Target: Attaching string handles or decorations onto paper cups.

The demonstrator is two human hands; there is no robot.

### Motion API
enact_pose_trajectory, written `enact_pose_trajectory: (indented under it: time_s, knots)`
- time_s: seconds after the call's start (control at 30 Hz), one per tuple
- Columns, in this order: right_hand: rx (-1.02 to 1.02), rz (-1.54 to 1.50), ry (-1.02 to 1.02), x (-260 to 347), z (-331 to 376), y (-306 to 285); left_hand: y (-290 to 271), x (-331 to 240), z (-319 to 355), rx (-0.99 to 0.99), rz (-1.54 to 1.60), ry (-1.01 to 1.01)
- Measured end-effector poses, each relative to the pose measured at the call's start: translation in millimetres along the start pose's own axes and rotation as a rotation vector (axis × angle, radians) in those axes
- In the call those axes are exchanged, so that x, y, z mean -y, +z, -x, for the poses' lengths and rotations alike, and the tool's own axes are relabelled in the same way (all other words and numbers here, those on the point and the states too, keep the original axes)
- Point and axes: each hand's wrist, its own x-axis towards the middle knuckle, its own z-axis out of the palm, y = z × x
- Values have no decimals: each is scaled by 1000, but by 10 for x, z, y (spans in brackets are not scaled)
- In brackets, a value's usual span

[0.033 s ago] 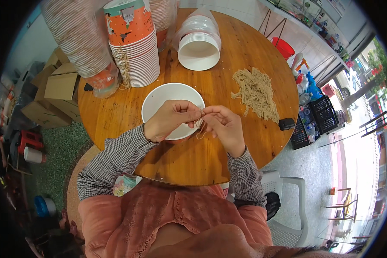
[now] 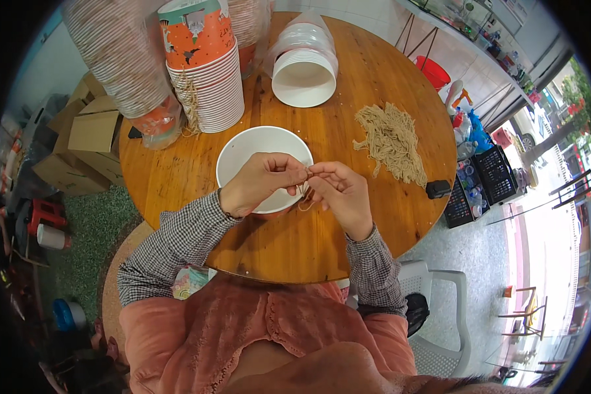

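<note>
Between pinched fingertips (image 2: 299,176), tan string (image 2: 304,210).

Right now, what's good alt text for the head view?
A person's left hand and right hand pinch tan string by a white-lined tub on a wooden table; a tangled pile lies right, stacked tubs behind.

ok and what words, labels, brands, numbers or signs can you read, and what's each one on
Orange-and-teal cup: dark lettering, not copied out here.
Plastic-wrapped cup stack: print too blurred to read.
Cardboard box: any marking too faint to read.
Black crate: labels inside, if any, too small to read.
White tub: no lettering shows inside.
</note>
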Motion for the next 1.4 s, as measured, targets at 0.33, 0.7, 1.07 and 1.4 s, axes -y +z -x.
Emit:
enact_pose_trajectory:
  time_s: [0.33, 0.7, 1.07, 1.4]
  knots:
    - [-184, 205, -410, -270, 14, 139, 21, 93, -10, -76, -426, 167]
    - [-195, 147, -339, -299, 85, 165, 69, 112, -13, -95, -193, 189]
    - [-194, 151, -378, -311, 102, 176, 118, 121, 22, -159, -395, 296]
    - [-166, 112, -288, -248, 106, 143, 48, 102, 13, -75, -607, 445]
